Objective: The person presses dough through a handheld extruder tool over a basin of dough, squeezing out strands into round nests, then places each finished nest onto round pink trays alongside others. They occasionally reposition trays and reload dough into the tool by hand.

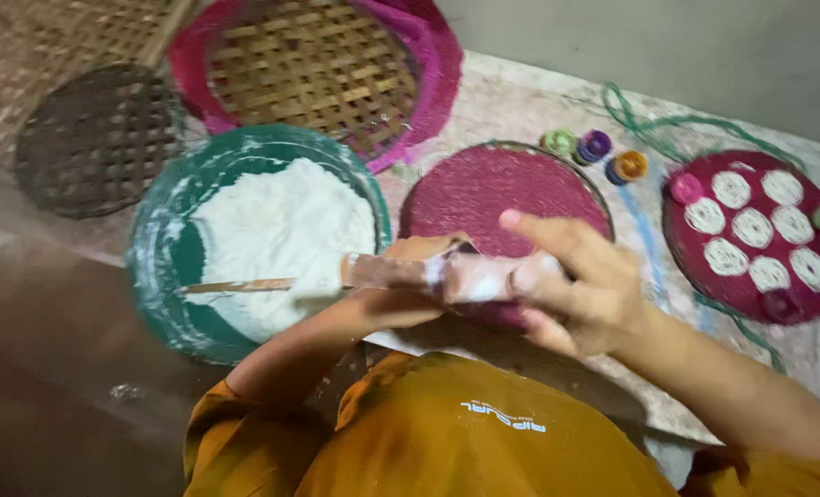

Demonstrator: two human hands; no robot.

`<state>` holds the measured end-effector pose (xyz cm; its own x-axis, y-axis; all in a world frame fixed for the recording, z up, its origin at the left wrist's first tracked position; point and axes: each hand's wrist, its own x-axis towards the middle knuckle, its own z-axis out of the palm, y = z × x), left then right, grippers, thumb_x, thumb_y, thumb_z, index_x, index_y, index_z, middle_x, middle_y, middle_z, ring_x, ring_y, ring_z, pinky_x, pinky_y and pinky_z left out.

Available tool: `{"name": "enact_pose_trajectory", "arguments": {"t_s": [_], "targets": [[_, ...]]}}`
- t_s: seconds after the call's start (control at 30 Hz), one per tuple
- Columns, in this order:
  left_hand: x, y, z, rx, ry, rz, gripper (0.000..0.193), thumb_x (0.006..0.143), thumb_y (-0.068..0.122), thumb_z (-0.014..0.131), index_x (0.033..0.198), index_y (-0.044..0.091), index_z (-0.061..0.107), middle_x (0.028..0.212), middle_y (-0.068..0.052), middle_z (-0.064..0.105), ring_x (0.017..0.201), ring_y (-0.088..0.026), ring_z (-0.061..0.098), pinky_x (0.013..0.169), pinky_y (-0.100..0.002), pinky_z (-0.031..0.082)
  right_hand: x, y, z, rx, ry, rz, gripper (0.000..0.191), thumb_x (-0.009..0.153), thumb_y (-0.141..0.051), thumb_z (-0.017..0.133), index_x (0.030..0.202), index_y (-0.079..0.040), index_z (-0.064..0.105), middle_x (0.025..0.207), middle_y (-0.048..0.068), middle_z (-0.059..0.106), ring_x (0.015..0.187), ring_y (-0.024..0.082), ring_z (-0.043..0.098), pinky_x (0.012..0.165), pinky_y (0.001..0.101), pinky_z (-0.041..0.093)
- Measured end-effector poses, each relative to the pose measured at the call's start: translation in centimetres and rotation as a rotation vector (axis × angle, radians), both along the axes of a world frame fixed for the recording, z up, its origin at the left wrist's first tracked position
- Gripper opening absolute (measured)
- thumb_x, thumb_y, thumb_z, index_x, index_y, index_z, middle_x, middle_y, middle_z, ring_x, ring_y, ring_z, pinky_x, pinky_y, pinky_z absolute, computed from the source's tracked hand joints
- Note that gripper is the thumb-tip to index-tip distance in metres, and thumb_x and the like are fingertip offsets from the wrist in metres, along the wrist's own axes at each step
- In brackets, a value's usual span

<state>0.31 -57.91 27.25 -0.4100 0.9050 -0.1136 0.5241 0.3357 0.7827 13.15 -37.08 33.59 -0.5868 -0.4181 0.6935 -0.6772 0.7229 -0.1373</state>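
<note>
Right hand point(580, 285) gripping dough press point(447, 274), green bowl point(166, 276)

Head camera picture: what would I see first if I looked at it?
Probably the big green bowl of white dough on the left, and the two hands in the middle gripping a dough-smeared tube. On the right a dark red round tray holds white noodle swirls.
</note>
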Motion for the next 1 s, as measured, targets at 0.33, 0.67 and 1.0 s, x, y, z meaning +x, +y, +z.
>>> {"name": "enact_pose_trajectory", "arguments": {"t_s": [0.33,0.67,1.0], "targets": [[3.8,10.2,-4.5,0.25,-0.21,-0.336,0.059,0.087,0.029,0.083,0.136,0.007,0.058,0.141,-0.015,0.056,0.128,-0.026,0.053,0.106,-0.041,0.042,9.3,8.1,-0.2,-0.577,-0.738,-0.1,0.051,0.096,-0.036,0.057,0.136,-0.005,0.054,0.138,0.024,0.06,0.117,0.04,0.065,0.101,0.0438,0.05],[2.8,16.3,-6.8,1.222,-1.684,-0.591,0.103,0.072,0.064,0.082,0.152,0.017,0.038,0.149,-0.015,0.05,0.145,-0.029,0.043,0.123,-0.05,0.032,14.2,16.7,-9.9,-1.08,-1.902,-0.286,0.076,0.092,-0.059,0.038,0.143,-0.005,0.053,0.137,0.009,0.068,0.121,0.02,0.065,0.105,0.0375,0.047],[0.5,19.9,-16.0,1.393,-1.905,-0.249,0.027,0.086,0.024,0.058,0.111,0.015,0.053,0.11,-0.002,0.059,0.124,-0.024,0.06,0.119,-0.049,0.043,9.3,17.2,-9.6,-0.734,-1.896,-0.525,0.084,0.094,-0.068,0.027,0.126,-0.002,0.066,0.106,0.014,0.078,0.095,0.022,0.072,0.089,0.0387,0.056]]}}
